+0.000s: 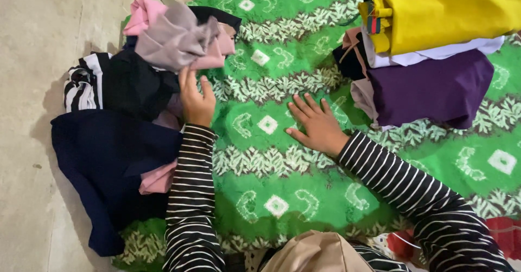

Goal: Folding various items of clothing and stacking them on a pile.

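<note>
At mat's left edge [304, 22]: loose heap of clothes [135, 82], left hand [196, 101] raised against it, fingers together, touching grey-pink cloth [179, 41]. Mid-mat: right hand [317, 125] flat, fingers spread. Far right corner: folded stack [434, 60], yellow on top.

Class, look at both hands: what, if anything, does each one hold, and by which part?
The left hand lifts a crumpled grey-mauve cloth by its lower edge; the grip itself is hidden. The right hand holds nothing, lying flat on the green patterned blanket.
</note>
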